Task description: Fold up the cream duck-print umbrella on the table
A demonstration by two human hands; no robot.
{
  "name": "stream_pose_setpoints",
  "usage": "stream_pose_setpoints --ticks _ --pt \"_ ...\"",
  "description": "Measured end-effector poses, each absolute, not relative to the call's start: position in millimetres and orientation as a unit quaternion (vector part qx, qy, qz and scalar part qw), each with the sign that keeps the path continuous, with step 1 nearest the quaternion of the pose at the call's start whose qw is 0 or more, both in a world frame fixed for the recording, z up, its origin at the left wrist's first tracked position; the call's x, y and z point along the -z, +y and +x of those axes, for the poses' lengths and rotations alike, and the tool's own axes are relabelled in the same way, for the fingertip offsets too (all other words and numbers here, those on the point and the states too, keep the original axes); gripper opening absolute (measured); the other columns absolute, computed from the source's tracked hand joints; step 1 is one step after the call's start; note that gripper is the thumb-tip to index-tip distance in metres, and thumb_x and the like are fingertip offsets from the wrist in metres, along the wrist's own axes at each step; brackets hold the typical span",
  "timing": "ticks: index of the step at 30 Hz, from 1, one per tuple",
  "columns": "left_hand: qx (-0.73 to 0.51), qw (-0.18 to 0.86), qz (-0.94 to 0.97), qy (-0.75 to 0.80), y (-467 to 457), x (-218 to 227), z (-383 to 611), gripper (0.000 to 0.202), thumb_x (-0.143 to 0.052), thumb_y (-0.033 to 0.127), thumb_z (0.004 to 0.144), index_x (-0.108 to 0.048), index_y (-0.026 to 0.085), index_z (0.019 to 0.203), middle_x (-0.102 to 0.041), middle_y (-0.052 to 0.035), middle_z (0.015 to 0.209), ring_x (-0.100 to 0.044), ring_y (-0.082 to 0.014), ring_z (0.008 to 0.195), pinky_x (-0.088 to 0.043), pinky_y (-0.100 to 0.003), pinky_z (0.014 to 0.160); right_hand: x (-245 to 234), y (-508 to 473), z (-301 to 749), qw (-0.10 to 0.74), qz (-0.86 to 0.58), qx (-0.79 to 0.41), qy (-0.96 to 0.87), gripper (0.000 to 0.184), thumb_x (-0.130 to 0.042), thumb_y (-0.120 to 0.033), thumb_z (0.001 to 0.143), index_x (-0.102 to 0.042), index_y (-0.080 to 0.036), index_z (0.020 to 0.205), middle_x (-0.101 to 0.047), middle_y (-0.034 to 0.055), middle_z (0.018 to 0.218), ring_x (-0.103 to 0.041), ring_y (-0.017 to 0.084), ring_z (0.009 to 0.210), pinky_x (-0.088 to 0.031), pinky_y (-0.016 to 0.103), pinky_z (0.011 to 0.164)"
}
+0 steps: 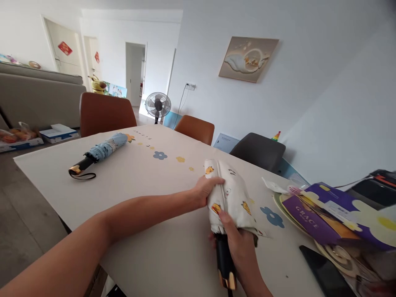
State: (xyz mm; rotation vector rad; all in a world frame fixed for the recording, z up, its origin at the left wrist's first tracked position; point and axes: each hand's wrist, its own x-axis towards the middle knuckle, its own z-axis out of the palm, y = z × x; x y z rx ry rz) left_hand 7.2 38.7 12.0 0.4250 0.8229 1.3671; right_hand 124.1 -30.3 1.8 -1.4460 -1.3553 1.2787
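Note:
A white folding umbrella (230, 192) with small yellow cartoon figures lies over the table in front of me, its canopy loosely folded. Its black handle with a gold end points toward me. My left hand (208, 190) grips the canopy's left side near the top, thumb across the cloth. Around the lower canopy, just above the handle, my right hand (238, 241) is closed, with some fingers hidden beneath. A blue folding umbrella (108, 147), furled, rests on the table at the left, its black and gold handle and wrist strap toward the near left.
The white table (148, 235) has a flower print. On its right are a purple box (312, 220), plates, a black phone (328, 272) and a dark bag (375, 187). Brown chairs (107, 114) and a grey chair (258, 152) stand along the far edges; a fan (158, 105) is behind.

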Motion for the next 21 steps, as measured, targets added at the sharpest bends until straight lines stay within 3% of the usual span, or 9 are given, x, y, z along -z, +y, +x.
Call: stream_pose_setpoints --ticks 2,4,6,8,12,15,18,21 --pt "-0.599 0.694 0.168 0.361 43.5 -10.2 1.8 0.034 -0.065 0.017 0.061 -0.059 0.008 0.093 -0.064 -0.0109 0.080 -0.061 -0.0205 0.067 -0.052 -0.038 0.069 1.9 -24.6 127.5 0.465 -0.508 -0.505 -0.521 0.046 -0.069 -0.042 0.065 -0.059 -0.013 0.099 -0.068 0.0063 0.074 -0.063 0.021 0.063 -0.050 0.027 0.046" --pt "-0.578 0.719 0.160 0.350 47.4 -8.7 -4.2 0.032 -0.064 0.017 0.062 -0.058 0.009 0.092 -0.064 -0.0104 0.077 -0.062 -0.0206 0.065 -0.052 -0.038 0.068 6.8 -20.9 130.3 0.509 -0.453 -0.536 -0.499 0.055 -0.072 -0.034 0.065 -0.053 -0.017 0.114 -0.066 0.0066 0.097 -0.062 0.024 0.089 -0.053 0.027 0.057" --pt "-0.550 0.749 0.168 0.329 48.6 -7.6 -8.6 0.030 -0.064 0.019 0.063 -0.057 0.010 0.091 -0.065 -0.0101 0.075 -0.063 -0.0215 0.066 -0.052 -0.038 0.069 11.7 -21.7 130.9 0.495 -0.407 -0.609 -0.468 0.057 -0.070 -0.030 0.068 -0.049 -0.020 0.120 -0.063 0.0061 0.106 -0.061 0.024 0.094 -0.054 0.030 0.062" --pt "-0.514 0.781 0.183 0.303 47.1 -6.4 -10.5 0.028 -0.063 0.022 0.064 -0.058 0.011 0.090 -0.066 -0.0101 0.074 -0.064 -0.0228 0.068 -0.052 -0.038 0.071 14.8 -26.6 128.8 0.462 -0.367 -0.682 -0.433 0.056 -0.069 -0.030 0.069 -0.048 -0.021 0.120 -0.063 0.0061 0.106 -0.063 0.023 0.087 -0.055 0.033 0.063" --pt "-0.406 0.851 0.210 0.258 42.1 0.0 -7.9 0.030 -0.061 0.032 0.066 -0.059 0.011 0.086 -0.068 -0.0123 0.075 -0.065 -0.0267 0.075 -0.051 -0.040 0.074 14.9 -39.8 120.1 0.427 -0.337 -0.739 -0.398 0.052 -0.073 -0.027 0.064 -0.052 -0.017 0.110 -0.064 0.0054 0.093 -0.064 0.020 0.070 -0.054 0.032 0.055" --pt "-0.386 0.857 0.229 0.253 42.0 10.0 -3.9 0.032 -0.061 0.034 0.067 -0.060 0.010 0.088 -0.069 -0.0129 0.079 -0.065 -0.0266 0.078 -0.050 -0.040 0.078 12.6 -43.4 114.2 0.401 -0.406 -0.734 -0.368 0.036 -0.074 -0.030 0.062 -0.056 -0.013 0.089 -0.060 0.0007 0.062 -0.055 0.013 0.047 -0.045 0.023 0.038" --pt "-0.430 0.812 0.257 0.300 46.1 20.8 -1.7 0.034 -0.064 0.033 0.067 -0.060 0.011 0.092 -0.069 -0.0121 0.086 -0.065 -0.0242 0.082 -0.050 -0.036 0.080 9.8 -40.9 112.8 0.374 -0.470 -0.722 -0.343 0.023 -0.069 -0.030 0.065 -0.054 -0.014 0.071 -0.045 -0.0047 0.042 -0.040 0.008 0.034 -0.034 0.018 0.029" --pt "-0.465 0.708 0.335 0.413 52.3 26.0 -4.4 0.043 -0.067 0.034 0.065 -0.057 0.011 0.100 -0.066 -0.0137 0.099 -0.062 -0.0250 0.092 -0.049 -0.034 0.080 7.5 -36.5 115.2 0.355 -0.517 -0.693 -0.357 0.017 -0.065 -0.025 0.066 -0.053 -0.014 0.067 -0.043 -0.0050 0.038 -0.038 0.007 0.031 -0.035 0.019 0.028"
